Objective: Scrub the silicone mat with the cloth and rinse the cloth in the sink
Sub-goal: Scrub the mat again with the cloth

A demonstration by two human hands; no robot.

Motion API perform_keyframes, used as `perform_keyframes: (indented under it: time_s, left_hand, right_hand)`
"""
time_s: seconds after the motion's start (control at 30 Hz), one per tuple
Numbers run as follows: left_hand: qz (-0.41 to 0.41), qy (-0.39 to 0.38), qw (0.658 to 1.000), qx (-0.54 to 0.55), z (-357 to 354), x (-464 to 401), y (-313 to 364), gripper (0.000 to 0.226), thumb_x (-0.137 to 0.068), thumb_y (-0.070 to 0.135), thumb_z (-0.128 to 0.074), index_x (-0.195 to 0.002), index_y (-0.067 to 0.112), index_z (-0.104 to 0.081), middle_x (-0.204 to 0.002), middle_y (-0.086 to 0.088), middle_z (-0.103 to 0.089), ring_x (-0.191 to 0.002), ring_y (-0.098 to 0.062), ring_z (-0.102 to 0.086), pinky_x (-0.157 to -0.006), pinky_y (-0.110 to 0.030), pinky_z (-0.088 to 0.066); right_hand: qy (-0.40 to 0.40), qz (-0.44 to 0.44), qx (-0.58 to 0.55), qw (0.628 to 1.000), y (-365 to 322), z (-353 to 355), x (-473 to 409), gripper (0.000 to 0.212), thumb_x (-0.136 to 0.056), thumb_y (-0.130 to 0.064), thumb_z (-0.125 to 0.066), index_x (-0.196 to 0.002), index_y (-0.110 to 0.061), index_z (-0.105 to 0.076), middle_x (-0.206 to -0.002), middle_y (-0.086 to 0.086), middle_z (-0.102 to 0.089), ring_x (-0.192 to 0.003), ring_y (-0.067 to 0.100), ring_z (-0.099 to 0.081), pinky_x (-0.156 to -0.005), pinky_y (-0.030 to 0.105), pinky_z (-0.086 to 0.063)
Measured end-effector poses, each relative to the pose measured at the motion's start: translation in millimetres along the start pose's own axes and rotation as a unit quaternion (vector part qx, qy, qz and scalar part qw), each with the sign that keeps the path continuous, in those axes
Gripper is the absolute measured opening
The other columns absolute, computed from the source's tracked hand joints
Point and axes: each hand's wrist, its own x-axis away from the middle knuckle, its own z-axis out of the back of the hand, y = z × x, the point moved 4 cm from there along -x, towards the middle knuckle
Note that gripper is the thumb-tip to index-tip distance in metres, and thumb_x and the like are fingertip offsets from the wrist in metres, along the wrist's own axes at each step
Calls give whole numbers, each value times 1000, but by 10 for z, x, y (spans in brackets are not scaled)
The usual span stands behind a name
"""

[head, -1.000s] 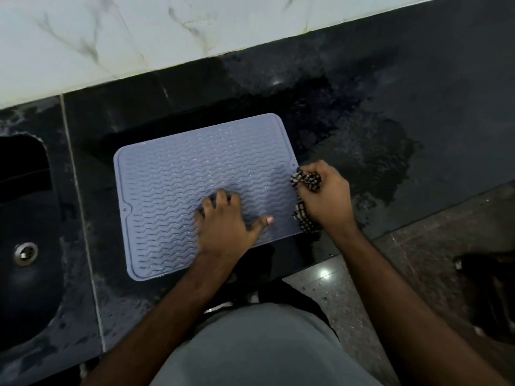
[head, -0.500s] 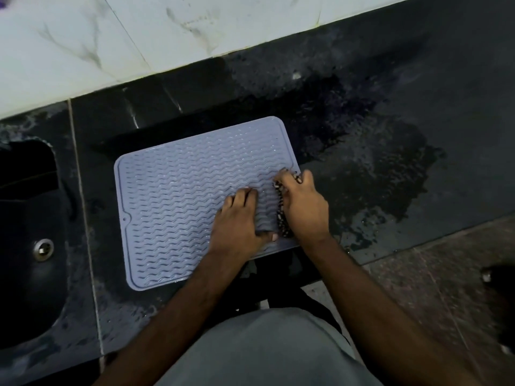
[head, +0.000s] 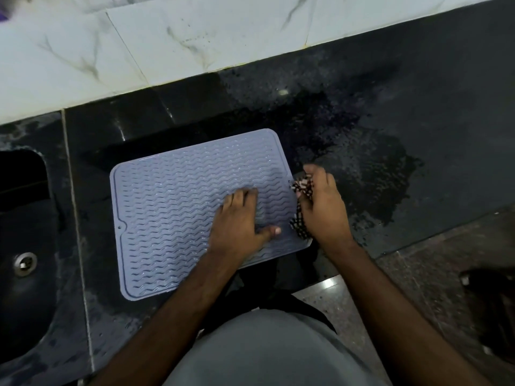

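Observation:
A pale blue-grey silicone mat (head: 181, 207) with wavy ridges lies flat on the black counter. My left hand (head: 239, 221) presses palm-down on the mat's right half, fingers spread. My right hand (head: 323, 207) sits at the mat's right edge, closed around a bunched dark checked cloth (head: 299, 210). Most of the cloth is hidden under the palm. The dark sink (head: 25, 232) with its metal drain (head: 25, 263) lies at the far left.
The black counter (head: 418, 121) is wet to the right of the mat, with a dark puddle patch (head: 384, 174). White marble wall tiles (head: 195, 37) run along the back. The counter's front edge runs just below my hands; floor tiles (head: 434, 274) show at the right.
My right hand has slid the cloth rightward, from on the mat back to its right edge. My left hand stays pressed on the mat.

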Motion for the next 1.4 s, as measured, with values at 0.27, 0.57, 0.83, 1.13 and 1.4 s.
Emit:
perform_keyframes:
  time_s: [0.27,0.57,0.83,1.13,1.4]
  left_hand:
    - [-33,-86,996,-21,-212,-361,80,150,-53,93,-65,-162,18,7,-170,1,3,-156,-19,3,-126,-44,-2]
    - [-32,-68,997,-20,-278,-376,7,149,-48,101,-49,-162,23,7,-170,6,8,-156,-15,7,-125,-42,2]
    - [-48,-61,996,-41,-322,-399,-4,150,-51,101,-46,-160,18,13,-170,0,12,-156,-19,7,-126,-43,0]
    - [-67,-73,995,-22,-278,-283,39,145,-61,94,-58,-160,17,15,-170,-4,12,-156,-23,9,-127,-49,-4]
    - [-96,-38,994,-44,-232,418,-163,115,-66,88,-60,-159,35,-18,-167,-1,-19,-153,-27,-16,-119,-49,-21]
  right_hand:
    - [-68,30,64,995,-132,-359,-527,18,-96,-23,-56,-114,-27,-54,-107,-1,-35,-78,25,-55,-74,41,-52]
    - [-111,1,5,994,100,-327,-113,34,-90,2,-53,-118,-10,-68,-118,13,-52,-90,19,-50,-76,29,-40]
    - [-111,-39,25,993,158,-163,341,35,-76,-6,-79,-109,-17,-75,-110,3,-45,-90,19,-59,-90,31,-53]
    - [-99,-129,70,984,91,-113,658,26,-87,-11,-71,-111,-20,-74,-105,2,-40,-94,28,-61,-95,34,-51]
    - [-33,-148,118,981,-77,-171,796,34,-88,-2,-55,-115,-20,-64,-114,6,-35,-78,32,-58,-86,43,-53]
